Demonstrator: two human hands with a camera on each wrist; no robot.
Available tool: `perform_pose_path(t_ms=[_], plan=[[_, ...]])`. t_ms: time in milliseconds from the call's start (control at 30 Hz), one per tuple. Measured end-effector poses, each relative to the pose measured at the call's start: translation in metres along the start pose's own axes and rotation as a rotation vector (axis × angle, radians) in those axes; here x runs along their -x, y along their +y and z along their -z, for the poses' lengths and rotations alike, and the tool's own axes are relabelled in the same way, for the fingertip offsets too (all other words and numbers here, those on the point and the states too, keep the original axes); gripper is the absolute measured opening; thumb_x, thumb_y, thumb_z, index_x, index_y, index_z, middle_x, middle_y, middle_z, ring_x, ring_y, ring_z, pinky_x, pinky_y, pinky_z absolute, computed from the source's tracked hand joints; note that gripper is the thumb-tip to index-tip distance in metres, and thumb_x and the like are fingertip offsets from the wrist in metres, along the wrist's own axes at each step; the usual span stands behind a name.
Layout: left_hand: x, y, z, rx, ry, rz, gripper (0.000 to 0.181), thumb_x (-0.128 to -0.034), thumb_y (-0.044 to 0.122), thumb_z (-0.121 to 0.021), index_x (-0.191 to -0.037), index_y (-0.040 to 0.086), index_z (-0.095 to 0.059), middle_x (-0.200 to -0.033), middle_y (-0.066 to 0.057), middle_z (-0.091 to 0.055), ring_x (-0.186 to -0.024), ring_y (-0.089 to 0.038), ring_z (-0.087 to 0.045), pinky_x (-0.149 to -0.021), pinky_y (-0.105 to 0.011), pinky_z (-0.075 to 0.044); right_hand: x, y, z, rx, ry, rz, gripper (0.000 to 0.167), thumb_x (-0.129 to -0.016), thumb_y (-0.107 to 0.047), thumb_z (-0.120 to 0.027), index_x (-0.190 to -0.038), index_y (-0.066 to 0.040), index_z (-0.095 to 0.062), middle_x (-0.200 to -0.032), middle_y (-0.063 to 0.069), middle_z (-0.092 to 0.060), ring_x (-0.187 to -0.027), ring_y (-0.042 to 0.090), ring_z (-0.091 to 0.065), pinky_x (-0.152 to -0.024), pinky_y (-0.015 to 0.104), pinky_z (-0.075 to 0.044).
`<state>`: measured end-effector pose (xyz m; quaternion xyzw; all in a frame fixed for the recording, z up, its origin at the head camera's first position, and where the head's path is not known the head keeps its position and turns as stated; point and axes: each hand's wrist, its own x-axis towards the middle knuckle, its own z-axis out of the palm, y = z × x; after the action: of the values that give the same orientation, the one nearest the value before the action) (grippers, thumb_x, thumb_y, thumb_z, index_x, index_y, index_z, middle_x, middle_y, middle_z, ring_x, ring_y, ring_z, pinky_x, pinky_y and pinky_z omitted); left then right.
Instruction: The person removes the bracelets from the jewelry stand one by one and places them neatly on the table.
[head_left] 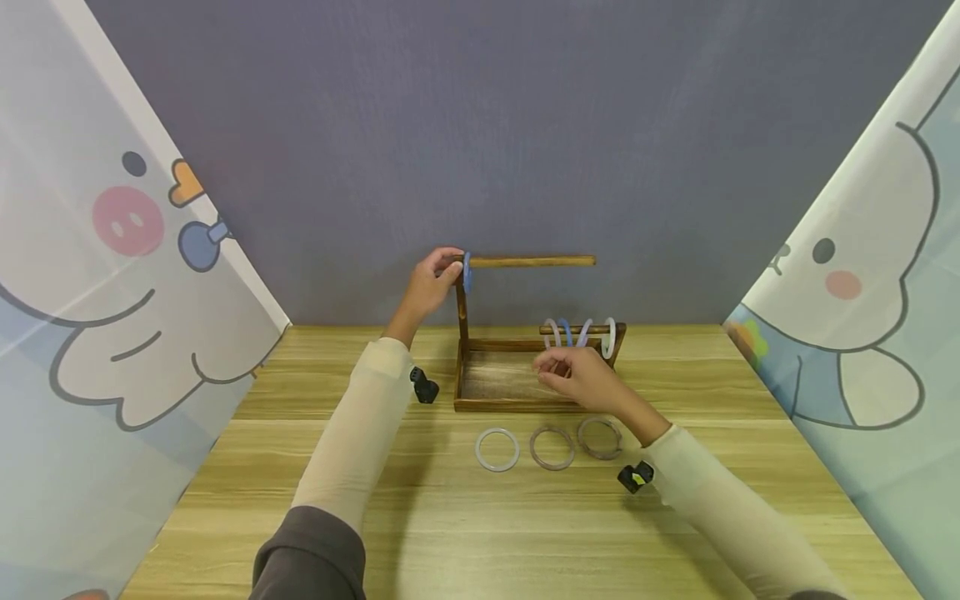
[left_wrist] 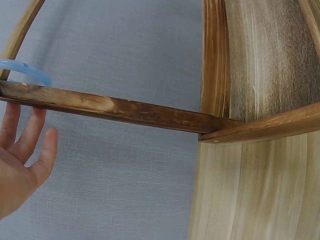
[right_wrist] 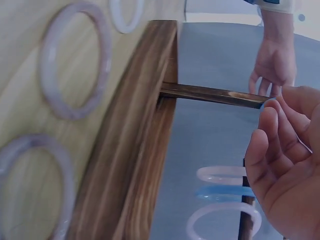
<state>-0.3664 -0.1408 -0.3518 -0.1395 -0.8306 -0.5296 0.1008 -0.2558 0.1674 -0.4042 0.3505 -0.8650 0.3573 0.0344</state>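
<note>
At the top of the wooden stand's left post (head_left: 462, 312), my left hand (head_left: 429, 287) touches the wood with its fingertips. In the left wrist view, several fingers of that hand (left_wrist: 22, 160) are extended, two of them against the post. A blue bangle (head_left: 467, 273) hangs at the post end of the upper bar (head_left: 532, 262). Above the stand's tray (head_left: 459, 392) is my right hand (head_left: 581, 377), its fingers loosely curled, with nothing seen in them. Behind it, a blue bangle (head_left: 565, 331), a white bangle (head_left: 609, 339) and pale lilac bangles (right_wrist: 222, 177) hang on the lower bar (head_left: 581, 329).
In front of the stand, a white bangle (head_left: 477, 450) and two mauve bangles, one in the middle (head_left: 532, 448) and one at right (head_left: 600, 457), lie flat on the table (head_left: 487, 533). A grey wall (head_left: 480, 150) rises behind; patterned panels flank both sides.
</note>
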Motion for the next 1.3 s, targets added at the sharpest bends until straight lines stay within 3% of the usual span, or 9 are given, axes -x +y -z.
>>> perform_pose_path(t_ms=[200, 533, 1033, 1300], plan=[[0.000, 0.000, 0.001, -0.015, -0.005, 0.007, 0.033, -0.1069, 0.034, -0.054, -0.138, 0.023, -0.059, -0.135, -0.012, -0.063, -0.117, -0.030, -0.065, -0.097, -0.050, -0.053, -0.013, -0.009, 0.003, -0.003, 0.032, 0.004, 0.018, -0.098, -0.015, -0.068, -0.116, -0.011, -0.073, -0.096, 0.003, -0.074, -0.078, 0.009, -0.066, -0.069, 0.026, -0.056], [-0.002, 0.000, -0.003, -0.003, -0.013, 0.003, 0.033, -0.1069, 0.034, -0.054, -0.138, 0.024, -0.058, -0.135, -0.012, -0.063, -0.117, -0.030, -0.065, -0.098, -0.050, -0.052, -0.025, -0.017, 0.005, -0.037, 0.038, -0.068, 0.018, -0.101, -0.019, -0.066, -0.118, -0.019, -0.073, -0.101, 0.000, -0.074, -0.082, 0.010, -0.066, -0.068, 0.030, -0.056], [0.002, 0.003, -0.004, 0.008, -0.006, 0.007, 0.033, -0.1072, 0.034, -0.053, -0.138, 0.024, -0.058, -0.135, -0.012, -0.062, -0.113, -0.029, -0.066, -0.094, -0.049, -0.054, -0.058, -0.022, 0.008, -0.087, 0.136, -0.065, 0.017, -0.100, -0.014, -0.065, -0.114, -0.013, -0.074, -0.103, 0.012, -0.074, -0.077, 0.018, -0.068, -0.062, 0.031, -0.054], [0.002, 0.004, -0.002, -0.009, -0.007, 0.008, 0.034, -0.1074, 0.035, -0.052, -0.139, 0.024, -0.057, -0.138, -0.012, -0.061, -0.115, -0.031, -0.065, -0.094, -0.050, -0.053, -0.074, -0.038, 0.011, -0.086, 0.156, -0.122, 0.020, -0.101, -0.022, -0.066, -0.118, -0.016, -0.072, -0.107, 0.003, -0.074, -0.080, 0.017, -0.067, -0.062, 0.033, -0.054]])
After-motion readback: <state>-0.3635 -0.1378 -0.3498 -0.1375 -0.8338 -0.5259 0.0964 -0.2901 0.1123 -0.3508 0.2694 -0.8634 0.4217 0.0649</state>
